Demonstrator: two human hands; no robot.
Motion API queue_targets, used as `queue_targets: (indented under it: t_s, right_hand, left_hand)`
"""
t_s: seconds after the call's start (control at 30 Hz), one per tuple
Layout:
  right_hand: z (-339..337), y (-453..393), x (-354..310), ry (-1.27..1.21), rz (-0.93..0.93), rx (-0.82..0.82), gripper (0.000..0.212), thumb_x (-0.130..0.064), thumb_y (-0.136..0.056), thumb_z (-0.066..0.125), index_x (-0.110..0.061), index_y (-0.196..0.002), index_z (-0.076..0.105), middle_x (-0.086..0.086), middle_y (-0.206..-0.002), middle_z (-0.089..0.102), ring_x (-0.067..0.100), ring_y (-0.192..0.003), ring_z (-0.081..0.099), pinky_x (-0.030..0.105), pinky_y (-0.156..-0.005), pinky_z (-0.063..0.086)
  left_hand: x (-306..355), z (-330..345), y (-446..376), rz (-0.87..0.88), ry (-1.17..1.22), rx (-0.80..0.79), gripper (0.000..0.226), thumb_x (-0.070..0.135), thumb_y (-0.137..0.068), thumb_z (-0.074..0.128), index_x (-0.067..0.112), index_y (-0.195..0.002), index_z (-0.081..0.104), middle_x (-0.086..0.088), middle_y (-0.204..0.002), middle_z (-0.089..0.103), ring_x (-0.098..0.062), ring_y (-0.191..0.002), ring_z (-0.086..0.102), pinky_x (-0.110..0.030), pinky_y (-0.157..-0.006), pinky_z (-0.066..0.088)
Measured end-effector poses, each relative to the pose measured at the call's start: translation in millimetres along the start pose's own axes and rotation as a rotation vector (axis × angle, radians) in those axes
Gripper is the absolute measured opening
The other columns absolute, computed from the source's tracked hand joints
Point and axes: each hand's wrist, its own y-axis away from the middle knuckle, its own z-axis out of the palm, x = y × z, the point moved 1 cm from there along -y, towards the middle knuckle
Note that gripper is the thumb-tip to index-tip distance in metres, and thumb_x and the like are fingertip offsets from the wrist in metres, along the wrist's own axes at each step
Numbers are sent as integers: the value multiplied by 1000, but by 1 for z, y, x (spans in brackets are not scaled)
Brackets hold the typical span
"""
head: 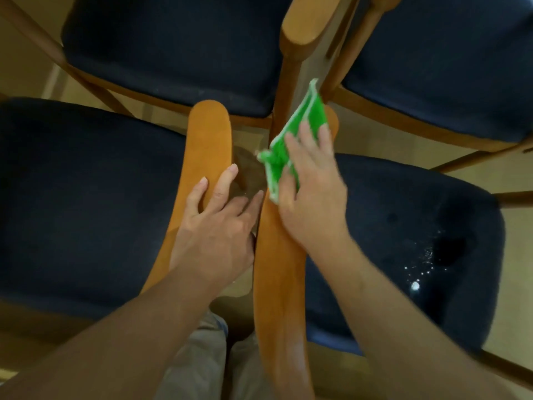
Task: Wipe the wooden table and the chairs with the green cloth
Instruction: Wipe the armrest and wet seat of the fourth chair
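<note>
Right hand (311, 192) presses the green cloth (291, 140) flat on the armrest (279, 272) to wipe; beside the armrest, left hand (216, 223) rests spread, empty, bracing.

Dim, warm indoor light leaves the dark seat cushions (86, 197) nearly featureless, motion blur smears the right hand (313, 194) near centre, specks glint toward 4 o'clock, and the wide lens bends the chair frames at the edges.

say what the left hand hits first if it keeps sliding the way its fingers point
The left hand points up along the left armrest. It would likely run off that armrest's rounded tip, then toward the far chair seat, though depth is unclear.
</note>
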Motion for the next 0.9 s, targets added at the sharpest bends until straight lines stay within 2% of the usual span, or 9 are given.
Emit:
queue_targets:
  t_s: [0.13,0.23,0.3,0.33,0.4,0.53,0.7,0.8,0.9]
  right_hand:
    - [0,84,-12,-103,-28,-103,46,-21,-92,41,-17,-135,55,-8,-149,38,6,-147,16,36,-122,6]
    - [-13,114,-20,-233,30,-110,41,-19,-90,45,-18,-126,63,-8,-136,56,3,-135,43,37,-119,23]
    - [-35,104,-30,-455,161,-33,32,-18,-90,47,-26,-114,66,-12,-101,73,-5,-92,65,26,-93,52]
    - [-48,92,-34,-539,248,23,27,-16,-91,49,-32,-106,65,-15,-87,71,-5,-73,64,16,-73,54]
    - [-65,61,-35,-721,442,54,20,-13,-93,53,-31,-96,61,-17,-83,69,1,-66,66,14,-57,52]
    - [-64,2,-11,-649,525,38,18,-24,-84,66,-23,-98,55,-5,-89,65,9,-76,67,26,-64,57]
    - [-34,-26,-8,-105,221,178,40,-32,-87,65,-16,-124,55,9,-132,48,13,-118,50,14,-96,41]
    - [-8,-12,-8,43,91,29,55,-34,-95,57,-14,-145,42,16,-157,26,32,-148,16,47,-117,27]
    - [-7,2,-3,31,54,-14,53,-27,-98,55,-15,-147,40,11,-160,24,27,-149,10,34,-113,24]
  left_hand:
    - [-1,0,1,24,-1,-2,49,43,-85,40,19,-119,66,1,-109,69,-28,-143,27,-52,-110,20]
    - [-4,2,2,53,-44,-33,65,48,-78,64,17,-134,55,1,-114,66,-28,-144,23,-51,-110,16]
    - [-4,1,2,43,-30,-32,65,43,-76,70,18,-135,54,2,-114,67,-27,-144,23,-50,-111,15]
    - [-4,1,1,29,-31,-28,60,40,-80,66,20,-135,55,3,-113,67,-27,-144,23,-50,-112,16]
    - [-2,0,1,5,-39,-22,53,37,-84,53,23,-134,56,5,-111,68,-25,-144,23,-50,-112,16]
    - [-1,1,0,-13,-42,-7,52,38,-87,38,23,-132,57,4,-110,69,-25,-145,23,-50,-113,15]
    - [0,1,-1,-13,-53,-1,55,38,-87,33,22,-134,56,6,-111,69,-25,-144,23,-50,-113,15]
    - [0,1,0,-13,-50,5,53,36,-87,34,21,-133,57,5,-111,69,-26,-144,25,-51,-113,18]
    - [0,2,0,-3,-52,11,50,36,-88,40,21,-132,57,4,-113,69,-26,-144,25,-52,-113,19]
